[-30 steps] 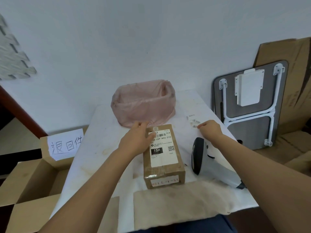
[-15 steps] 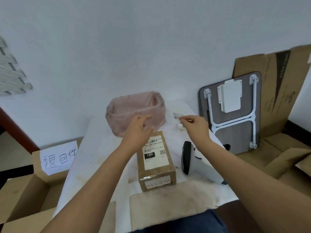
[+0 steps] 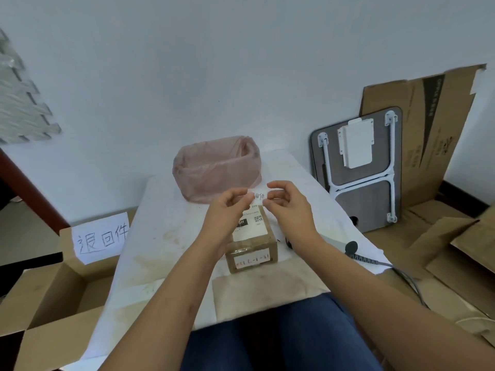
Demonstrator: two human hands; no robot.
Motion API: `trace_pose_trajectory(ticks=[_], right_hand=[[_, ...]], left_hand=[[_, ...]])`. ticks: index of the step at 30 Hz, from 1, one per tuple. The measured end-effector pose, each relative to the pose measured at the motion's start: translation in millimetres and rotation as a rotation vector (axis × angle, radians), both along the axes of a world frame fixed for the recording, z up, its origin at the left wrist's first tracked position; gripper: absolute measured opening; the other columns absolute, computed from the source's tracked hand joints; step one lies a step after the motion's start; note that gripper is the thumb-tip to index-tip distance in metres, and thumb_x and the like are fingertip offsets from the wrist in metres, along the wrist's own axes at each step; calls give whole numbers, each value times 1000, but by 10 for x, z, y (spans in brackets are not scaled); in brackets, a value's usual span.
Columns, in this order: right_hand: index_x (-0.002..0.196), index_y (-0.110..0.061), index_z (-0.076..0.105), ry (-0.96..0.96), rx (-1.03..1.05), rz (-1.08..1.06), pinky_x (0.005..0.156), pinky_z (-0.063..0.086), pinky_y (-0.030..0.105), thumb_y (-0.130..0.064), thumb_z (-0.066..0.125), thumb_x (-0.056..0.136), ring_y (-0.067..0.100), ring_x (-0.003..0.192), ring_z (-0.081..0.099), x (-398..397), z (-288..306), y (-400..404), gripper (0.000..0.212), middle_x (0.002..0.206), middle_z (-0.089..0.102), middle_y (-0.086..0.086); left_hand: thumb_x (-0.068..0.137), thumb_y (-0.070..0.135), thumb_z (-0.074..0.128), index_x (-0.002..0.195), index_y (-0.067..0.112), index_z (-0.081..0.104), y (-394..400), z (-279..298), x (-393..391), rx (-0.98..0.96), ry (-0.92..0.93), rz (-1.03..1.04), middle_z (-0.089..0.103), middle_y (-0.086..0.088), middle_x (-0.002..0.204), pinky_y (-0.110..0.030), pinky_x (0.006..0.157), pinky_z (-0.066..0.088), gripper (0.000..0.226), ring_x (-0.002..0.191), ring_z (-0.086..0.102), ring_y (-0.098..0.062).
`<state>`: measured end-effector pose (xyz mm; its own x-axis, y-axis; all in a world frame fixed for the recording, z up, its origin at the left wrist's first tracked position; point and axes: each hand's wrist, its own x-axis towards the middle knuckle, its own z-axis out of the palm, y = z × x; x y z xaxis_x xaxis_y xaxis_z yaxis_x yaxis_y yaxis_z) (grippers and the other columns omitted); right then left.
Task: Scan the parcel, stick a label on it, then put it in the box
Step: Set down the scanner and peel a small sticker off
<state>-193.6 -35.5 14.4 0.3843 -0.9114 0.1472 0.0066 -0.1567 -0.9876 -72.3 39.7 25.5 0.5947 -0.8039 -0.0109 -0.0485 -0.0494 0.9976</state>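
Note:
A small brown parcel (image 3: 253, 243) with a white shipping label lies on the white table (image 3: 166, 228), partly hidden by my forearms. Above its far end I hold a small white handwritten label (image 3: 258, 196) between both hands: my left hand (image 3: 227, 207) pinches its left end, my right hand (image 3: 288, 204) its right end. The scanner (image 3: 340, 246) lies on the table to the right of the parcel, mostly hidden behind my right arm, its cable running off the edge. An open cardboard box (image 3: 48, 298) with a handwritten paper sign stands on the floor at the left.
A bin lined with a pink bag (image 3: 217, 167) stands at the table's far end. A folded small table (image 3: 359, 170) and flattened cardboard (image 3: 417, 124) lean on the wall at the right. More cardboard lies on the floor at the right.
My right hand picked the small label up from the table's far right and brought it over the parcel. My left hand left the parcel and took the label's other end.

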Motion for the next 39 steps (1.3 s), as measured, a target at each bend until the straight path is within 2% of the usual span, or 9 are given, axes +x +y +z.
trace_pose_trajectory(ticks=[2,6,12,17,21,25,29,33,39], right_hand=[[107,-22,62,1,5,34,77,53,24,-7,65,83,4,78,63,-9,-27,96,29,86,66,-7],[103,-23,64,-106,94,81,83,57,31,-4,61,87,10,81,68,-21,-69,182,24,91,69,3],[100,-5,69,-133,216,101,81,56,25,-13,53,95,15,84,67,-3,-115,241,18,87,71,8],[84,-14,71,-137,240,160,79,56,26,-24,59,92,15,81,68,3,-125,321,17,82,72,4],[86,-14,72,-115,233,168,77,55,25,-28,65,88,11,78,68,6,-120,348,16,81,73,2],[86,-11,72,-125,217,155,74,54,24,-21,66,87,8,72,66,5,-115,352,11,76,72,0],[86,-10,72,-138,230,155,71,53,21,-17,66,87,7,69,65,12,-124,348,9,74,72,0],[89,-7,71,-125,231,179,70,54,18,-14,64,89,7,70,65,13,-113,360,10,76,72,1],[79,-16,69,-121,240,178,72,53,21,-9,63,88,8,69,65,42,-98,375,13,72,71,-1]], left_hand=[[90,24,68,101,14,72,64,-32,-17,-15,50,24,71,-2,91,-14,60,52,15,74,66,-5],[90,18,67,101,4,71,181,-72,2,-49,109,59,72,-7,91,-14,60,52,19,69,67,-4],[90,18,67,99,7,72,276,-103,-2,-79,133,121,72,-3,88,-14,62,54,15,67,64,-2],[91,17,67,98,6,72,313,-93,-40,-98,79,163,72,-1,86,-11,60,51,14,64,64,3],[90,19,67,98,9,72,332,-70,-69,-84,33,173,74,-4,90,-11,63,52,14,68,66,2],[89,21,69,96,11,72,347,-42,-110,-80,17,187,75,-4,91,-15,70,53,12,79,68,-7],[88,20,70,88,18,72,359,-21,-137,-95,11,212,73,3,84,-15,70,51,3,77,67,-4],[88,19,69,85,20,71,364,-17,-150,-101,-19,233,73,6,81,-13,67,50,4,73,66,0],[89,20,69,86,22,72,364,-34,-143,-87,-65,252,75,4,86,-19,71,51,5,75,68,-1]])
